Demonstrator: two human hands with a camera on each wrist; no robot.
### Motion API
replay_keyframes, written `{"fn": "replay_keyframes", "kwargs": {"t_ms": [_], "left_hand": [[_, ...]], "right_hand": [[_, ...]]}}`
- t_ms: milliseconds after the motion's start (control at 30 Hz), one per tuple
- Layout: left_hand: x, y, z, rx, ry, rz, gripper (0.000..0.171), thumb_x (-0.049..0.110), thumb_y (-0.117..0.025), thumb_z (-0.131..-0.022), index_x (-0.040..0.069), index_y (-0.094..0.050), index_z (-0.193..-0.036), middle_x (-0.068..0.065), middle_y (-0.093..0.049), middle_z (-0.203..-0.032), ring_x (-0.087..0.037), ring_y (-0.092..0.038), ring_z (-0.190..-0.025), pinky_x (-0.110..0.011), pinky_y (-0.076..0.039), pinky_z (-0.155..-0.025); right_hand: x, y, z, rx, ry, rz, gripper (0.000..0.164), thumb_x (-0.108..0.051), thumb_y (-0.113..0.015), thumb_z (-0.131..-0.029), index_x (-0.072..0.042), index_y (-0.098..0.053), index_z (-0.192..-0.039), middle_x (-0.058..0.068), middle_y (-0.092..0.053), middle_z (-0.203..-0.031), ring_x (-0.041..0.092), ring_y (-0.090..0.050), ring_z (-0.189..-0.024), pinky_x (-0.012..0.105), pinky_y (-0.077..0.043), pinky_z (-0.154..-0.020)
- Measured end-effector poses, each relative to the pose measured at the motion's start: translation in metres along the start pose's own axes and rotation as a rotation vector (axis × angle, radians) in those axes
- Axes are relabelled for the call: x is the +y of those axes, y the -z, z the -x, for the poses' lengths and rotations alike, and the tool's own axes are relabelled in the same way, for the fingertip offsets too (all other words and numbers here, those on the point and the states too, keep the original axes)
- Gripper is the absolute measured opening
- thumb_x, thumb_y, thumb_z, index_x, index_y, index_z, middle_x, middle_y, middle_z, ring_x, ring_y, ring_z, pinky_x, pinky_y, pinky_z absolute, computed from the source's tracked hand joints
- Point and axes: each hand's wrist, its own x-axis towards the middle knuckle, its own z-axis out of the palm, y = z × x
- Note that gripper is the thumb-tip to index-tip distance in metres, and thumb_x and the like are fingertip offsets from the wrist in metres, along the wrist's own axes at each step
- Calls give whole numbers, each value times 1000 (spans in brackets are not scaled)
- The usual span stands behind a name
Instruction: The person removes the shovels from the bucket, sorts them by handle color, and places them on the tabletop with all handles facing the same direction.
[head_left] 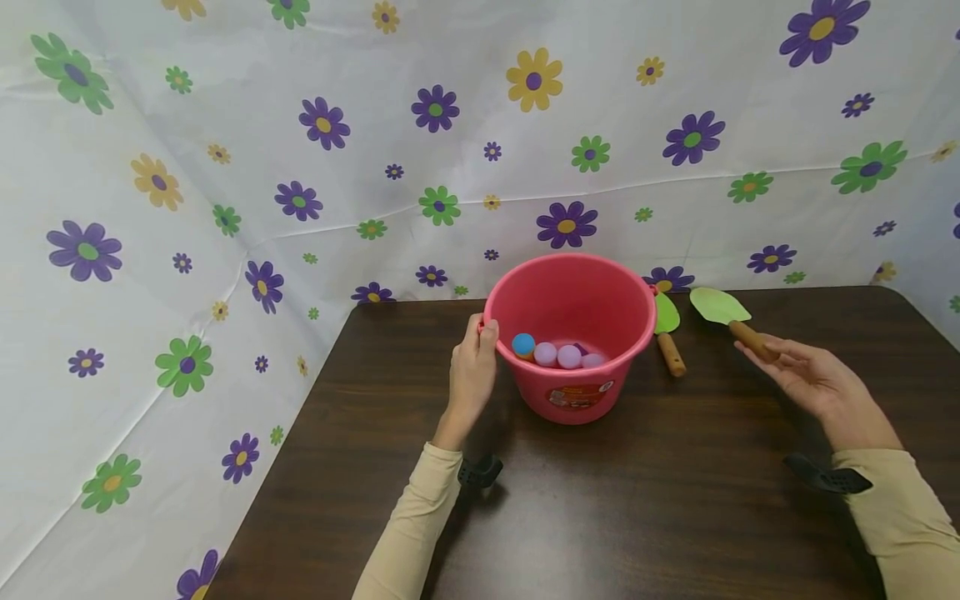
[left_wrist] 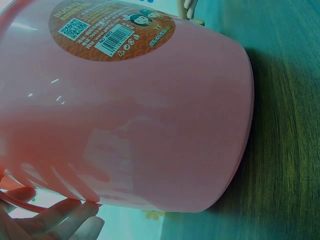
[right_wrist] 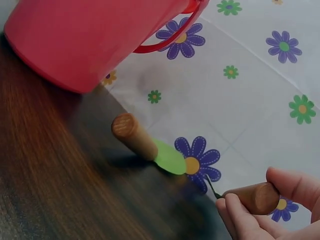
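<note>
Mid-frame: left hand [head_left: 472, 367] grips bucket [head_left: 570, 308] at rim, likely steadying it. Frame right: right hand [head_left: 828, 387] pinches trowel [head_left: 744, 335] by handle, presumably leaving blade free.

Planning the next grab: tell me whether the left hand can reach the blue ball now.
Probably yes: the left hand holds the bucket near the blue ball inside, and nothing covers it from above, though the hand would likely have to let go first.
</note>
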Motion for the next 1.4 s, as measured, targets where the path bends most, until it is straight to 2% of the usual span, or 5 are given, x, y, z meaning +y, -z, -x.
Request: {"fn": "replay_keyframes", "kwargs": {"t_ms": [567,900,1100,1300,1400], "left_hand": [[1,0,1,8,-4,-15,45,48,-41,-105,11,-61,-121,-2,-48,-68,-20,-47,-61,-33,-33,-54],[1,0,0,2,-9,-5,45,47,-42,-105,10,-61,-122,-2,-49,-69,-20,-47,-61,-32,-34,-53],[2,0,0,5,-16,-3,44,47,-41,-105,10,-61,-120,-2,-49,-69,-20,-48,-61,-33,-35,-53],[2,0,0,4,-16,-8,45,46,-41,-105,10,-61,-121,-2,-48,-68,-20,-47,-60,-32,-34,-52],[1,0,0,6,-16,-13,45,46,-41,-105,9,-61,-122,-2,-48,-68,-20,-46,-60,-32,-33,-53]], "right_hand": [[2,10,-7,3,-10,4,44,7,-46,-105,-22,-56,-137,16,-64,-115,39,-67,-114,36,-36,-114],[2,10,-8,4,-13,3,29,7,-46,-105,-7,-60,-126,16,-63,-115,37,-66,-115,37,-36,-114],[2,11,-9,-22,-15,27,19,7,-42,-106,7,-61,-109,20,-63,-109,37,-67,-111,39,-39,-112],[2,10,-10,26,8,55,31,7,-46,-105,-11,-58,-127,19,-63,-106,33,-68,-108,41,-41,-111],[2,9,-9,32,13,94,29,7,-47,-104,-9,-59,-124,19,-62,-104,33,-69,-106,40,-42,-111]]}}
